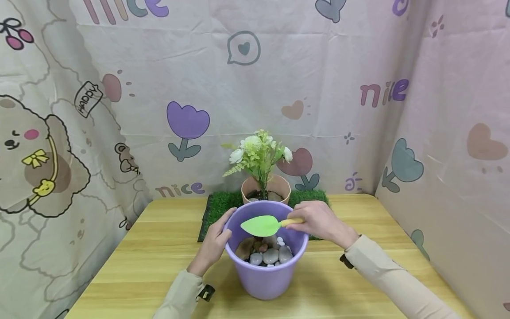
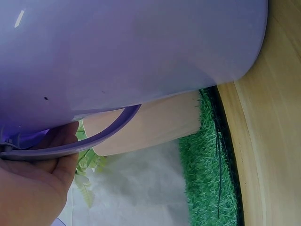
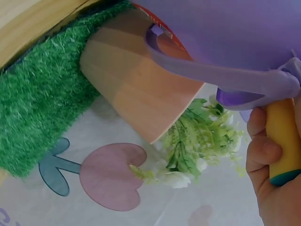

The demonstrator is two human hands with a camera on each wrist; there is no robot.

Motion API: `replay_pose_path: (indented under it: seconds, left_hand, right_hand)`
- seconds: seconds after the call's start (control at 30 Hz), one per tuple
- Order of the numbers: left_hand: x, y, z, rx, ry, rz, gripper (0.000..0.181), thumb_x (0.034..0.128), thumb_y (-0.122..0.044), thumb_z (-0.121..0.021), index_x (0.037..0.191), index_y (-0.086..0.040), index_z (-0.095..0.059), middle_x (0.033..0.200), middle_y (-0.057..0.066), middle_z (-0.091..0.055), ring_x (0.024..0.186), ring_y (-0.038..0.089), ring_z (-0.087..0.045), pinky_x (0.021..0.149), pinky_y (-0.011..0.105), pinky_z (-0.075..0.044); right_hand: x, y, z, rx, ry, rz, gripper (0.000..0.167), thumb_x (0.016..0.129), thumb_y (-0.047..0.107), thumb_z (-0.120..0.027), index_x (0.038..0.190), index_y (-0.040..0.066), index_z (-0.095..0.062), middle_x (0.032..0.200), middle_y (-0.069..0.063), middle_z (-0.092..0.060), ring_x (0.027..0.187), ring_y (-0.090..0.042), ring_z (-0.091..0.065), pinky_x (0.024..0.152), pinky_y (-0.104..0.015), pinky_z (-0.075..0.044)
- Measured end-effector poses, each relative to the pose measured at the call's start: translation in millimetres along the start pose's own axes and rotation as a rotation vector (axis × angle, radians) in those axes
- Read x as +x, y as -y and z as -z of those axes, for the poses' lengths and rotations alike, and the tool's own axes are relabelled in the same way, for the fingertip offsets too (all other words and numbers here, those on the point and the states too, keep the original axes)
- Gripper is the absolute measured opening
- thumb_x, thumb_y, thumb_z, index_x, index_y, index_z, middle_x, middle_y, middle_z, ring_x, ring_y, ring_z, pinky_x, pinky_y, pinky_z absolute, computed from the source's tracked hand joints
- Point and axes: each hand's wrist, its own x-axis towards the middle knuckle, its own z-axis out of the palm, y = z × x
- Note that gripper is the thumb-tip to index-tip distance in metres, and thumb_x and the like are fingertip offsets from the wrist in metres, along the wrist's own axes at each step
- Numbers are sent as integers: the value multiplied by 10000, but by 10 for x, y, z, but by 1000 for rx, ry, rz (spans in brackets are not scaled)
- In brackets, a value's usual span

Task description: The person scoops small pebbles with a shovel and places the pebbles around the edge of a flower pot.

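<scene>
A purple bucket [image 1: 266,283] stands on the table, with grey, brown and white stones [image 1: 271,255] and some dark soil inside. My left hand [image 1: 213,241] grips its left rim; in the left wrist view the fingers [image 2: 61,141] reach past the bucket's handle [image 2: 113,129], under the rim. Above the bucket's opening, my right hand [image 1: 318,221] holds a small trowel by its yellow handle [image 3: 283,141]. The trowel's green blade [image 1: 260,226] points left, and no soil shows on it. Part of the bucket's interior is hidden under the blade.
Behind the bucket, a terracotta-coloured pot [image 1: 283,188] with white flowers and green leaves [image 1: 256,155] stands on a mat of artificial grass [image 1: 223,201]. The wooden table [image 1: 159,248] extends to both sides. Printed cloth [image 1: 255,88] hangs around the back and sides.
</scene>
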Motion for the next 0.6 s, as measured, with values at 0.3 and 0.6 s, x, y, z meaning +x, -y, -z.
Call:
replay_pose_path:
  seconds: [0.3, 0.6]
  left_hand:
    - [0, -8, -10, -11, -6, 15, 657, 847, -14, -418, 1491, -144, -429, 1458, 114, -512, 1238, 285, -572, 944, 352, -512]
    - [-1, -8, -9, -8, -7, 15, 659, 841, -13, -412, 1489, -132, -430, 1453, 123, -516, 1225, 295, -581, 937, 356, -516]
  right_hand:
    - [89, 71, 50, -32, 156, 14, 146, 826, 457, -720, 841, 322, -774, 784, 203, -690, 685, -2, -423, 582, -136, -358]
    - [133, 80, 142, -51, 281, -7, 165, 779, 461, -765, 817, 301, -776, 694, 197, -610, 687, -15, -446, 573, -157, -379]
